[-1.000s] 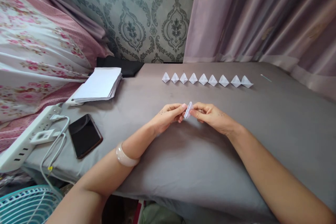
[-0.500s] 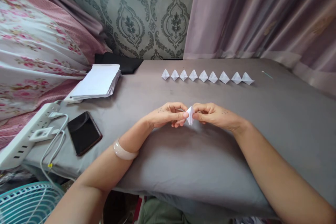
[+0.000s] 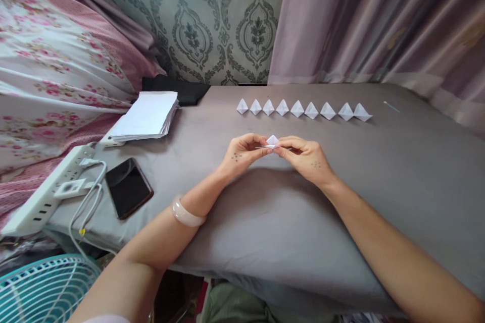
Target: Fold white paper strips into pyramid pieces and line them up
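A small folded white paper boat (image 3: 272,140) is pinched between my two hands above the grey cloth, its pointed peak upward and its ends hidden behind my fingers. My left hand (image 3: 245,152) grips its left side between thumb and fingers, and a pale bangle circles that wrist. Closed on its right side is my right hand (image 3: 305,155), thumb in front. Beyond my hands, several similar paper boats (image 3: 297,109) stand in a row across the far part of the table.
A stack of white paper (image 3: 146,113) lies at the left by a black cloth (image 3: 185,92). Nearer are a phone (image 3: 129,187), a white power strip (image 3: 49,192) with cables, and a fan (image 3: 49,287). A cotton swab (image 3: 391,106) rests far right on the grey-covered table (image 3: 409,171).
My hands have moved slightly up and away from me. The folded paper was upright and narrow; now it is spread sideways with a peak in the middle. The view has shifted a little.
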`<state>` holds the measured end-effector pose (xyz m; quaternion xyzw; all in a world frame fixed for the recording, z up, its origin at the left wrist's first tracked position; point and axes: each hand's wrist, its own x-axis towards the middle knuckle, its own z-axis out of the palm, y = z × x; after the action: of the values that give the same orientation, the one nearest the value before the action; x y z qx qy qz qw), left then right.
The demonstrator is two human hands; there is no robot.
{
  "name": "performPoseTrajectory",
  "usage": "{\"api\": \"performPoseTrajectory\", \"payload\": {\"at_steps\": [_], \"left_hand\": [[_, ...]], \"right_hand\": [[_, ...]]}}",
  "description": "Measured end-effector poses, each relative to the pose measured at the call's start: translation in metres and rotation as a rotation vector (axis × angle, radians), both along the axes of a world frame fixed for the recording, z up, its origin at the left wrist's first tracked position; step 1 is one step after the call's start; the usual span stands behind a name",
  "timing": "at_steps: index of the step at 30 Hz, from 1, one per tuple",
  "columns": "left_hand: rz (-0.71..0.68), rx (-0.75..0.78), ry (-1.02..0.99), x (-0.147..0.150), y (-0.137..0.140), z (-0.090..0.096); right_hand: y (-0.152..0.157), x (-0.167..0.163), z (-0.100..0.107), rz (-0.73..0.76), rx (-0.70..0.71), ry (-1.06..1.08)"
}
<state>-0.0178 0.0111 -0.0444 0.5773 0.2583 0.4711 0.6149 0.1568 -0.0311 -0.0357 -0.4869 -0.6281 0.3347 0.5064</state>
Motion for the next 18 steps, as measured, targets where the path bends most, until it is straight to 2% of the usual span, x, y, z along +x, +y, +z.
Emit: {"api": "performPoseTrajectory", "payload": {"at_steps": [4,9,18], "left_hand": [[0.044,0.006,-0.053,0.0028,-0.0030,0.0023],[0.101,-0.007,-0.058,0.0037,-0.0063,0.0058],[0.037,-0.143,-0.042,0.0026,-0.0049,0.0025]], "right_hand": [[-0.0025,-0.0078,-0.0019,-0.093,0.028,0.089],[-0.0033,-0.0100,-0.0017,-0.091,0.009,0.131],[-0.0065,-0.0106,0.0027,-0.113,-0.053,0.074]]}}
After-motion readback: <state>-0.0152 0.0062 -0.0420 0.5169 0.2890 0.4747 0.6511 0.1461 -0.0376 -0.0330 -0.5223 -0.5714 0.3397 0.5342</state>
